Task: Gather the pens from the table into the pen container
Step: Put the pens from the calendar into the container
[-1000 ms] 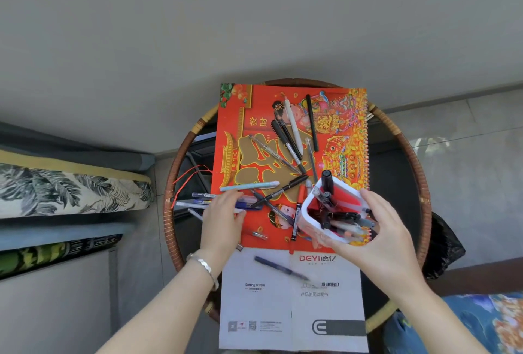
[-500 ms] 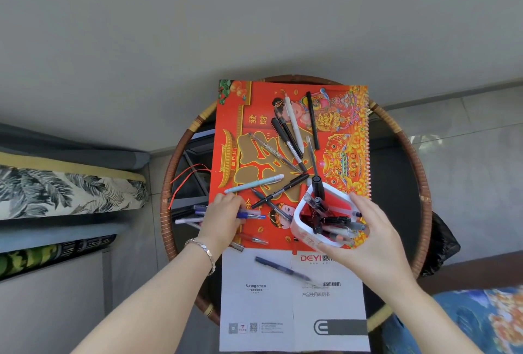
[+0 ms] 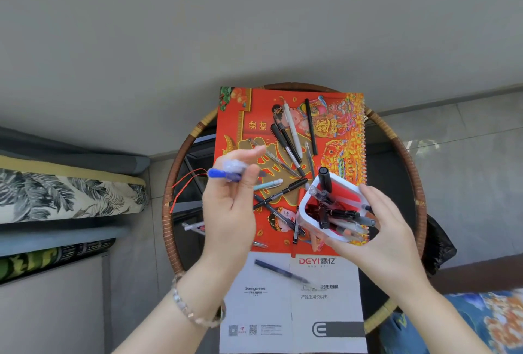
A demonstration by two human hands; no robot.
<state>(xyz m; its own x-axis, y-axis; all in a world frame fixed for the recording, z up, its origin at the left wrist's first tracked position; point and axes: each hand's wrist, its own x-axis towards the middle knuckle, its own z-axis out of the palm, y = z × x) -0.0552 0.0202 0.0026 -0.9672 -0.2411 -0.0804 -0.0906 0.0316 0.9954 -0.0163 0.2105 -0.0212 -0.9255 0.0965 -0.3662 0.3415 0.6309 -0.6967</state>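
The left hand (image 3: pixel 230 206) is raised over the left-centre of the frame, palm turned toward the camera, with its fingers closed on a blue pen (image 3: pixel 223 174) that lies across the fingertips, its blue cap pointing to the left; the pen is blurred, so its finer detail cannot be told. A beaded bracelet (image 3: pixel 186 309) circles that wrist in the lower part of the frame.

The right hand (image 3: pixel 387 236) grips the pen container (image 3: pixel 334 206), a white-walled cup with a red inside, holding it from the right and below, tilted so that its mouth faces up and to the left. Several pens (image 3: pixel 339 213) already lie inside it, dark and clear ones, and a black marker (image 3: pixel 325 179) sticks up out of its upper left corner.

Under both hands lies a red spiral-bound calendar (image 3: pixel 246 115) with gold figures, set on a round tabletop (image 3: pixel 396 144) with a woven rattan rim. More pens are scattered over the calendar: a cluster of black and white pens (image 3: pixel 288 135) near its upper middle, a light blue pen (image 3: pixel 268 184) and a black felt pen (image 3: pixel 280 193) just right of the left hand. A white instruction booklet (image 3: pixel 325 305) lies below the calendar, at the bottom centre of the frame, with a dark blue pen (image 3: pixel 278 270) resting on it. One white pen (image 3: pixel 194 225) lies on the dark tabletop to the left of the calendar, partly hidden by the left hand. A red cord (image 3: pixel 185 181) trails off the calendar's left edge.
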